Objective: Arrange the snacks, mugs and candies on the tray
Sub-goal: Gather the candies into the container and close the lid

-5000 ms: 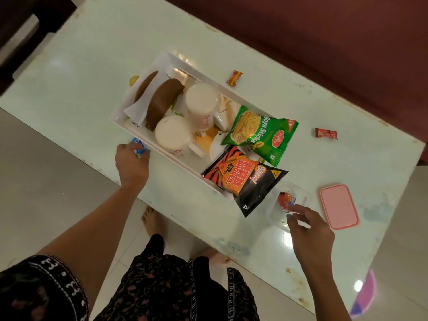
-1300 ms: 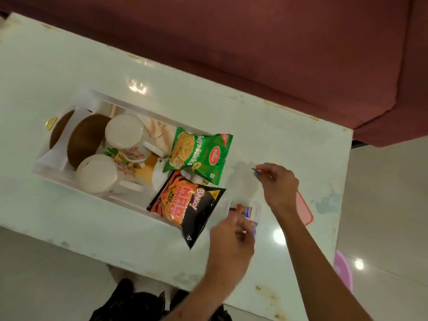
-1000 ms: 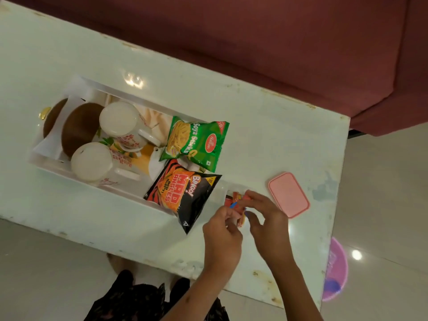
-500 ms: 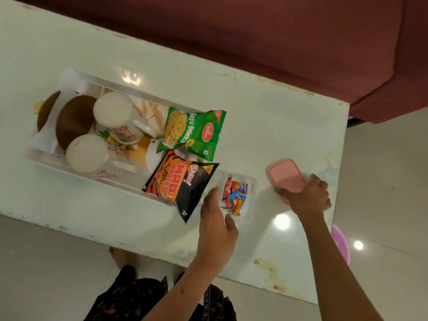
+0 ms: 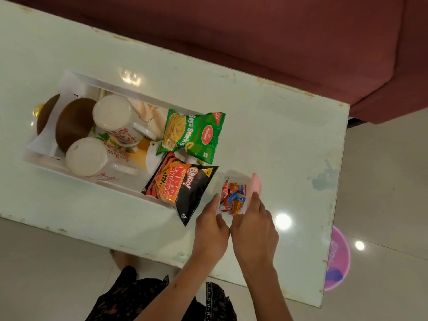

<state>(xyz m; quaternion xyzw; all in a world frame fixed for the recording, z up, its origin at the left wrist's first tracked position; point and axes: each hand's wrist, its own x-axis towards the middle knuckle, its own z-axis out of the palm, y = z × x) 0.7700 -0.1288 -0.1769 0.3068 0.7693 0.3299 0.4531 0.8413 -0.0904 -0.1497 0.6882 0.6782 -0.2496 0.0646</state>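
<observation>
A white tray (image 5: pixel 129 91) on the table holds two brown buns (image 5: pixel 71 122), two white mugs (image 5: pixel 111 117), a green Soya Sticks packet (image 5: pixel 193 135) and a black Bingo packet (image 5: pixel 183 188) that overhangs its right end. Just right of the tray stands a small clear box (image 5: pixel 234 179) with several wrapped candies (image 5: pixel 232 196). My left hand (image 5: pixel 212 228) holds the box's near left side. My right hand (image 5: pixel 253 228) holds the pink lid (image 5: pixel 256 186) tilted on edge at the box's right side.
The pale table (image 5: pixel 266 126) ends at its right edge near my hands. A dark red sofa (image 5: pixel 278 38) runs behind it. A pink plastic tub (image 5: pixel 335 258) sits on the floor to the right. My feet are under the near edge.
My right hand picked up the pink lid from the table and brought it left to the candy box. My left hand moved onto the box's side.
</observation>
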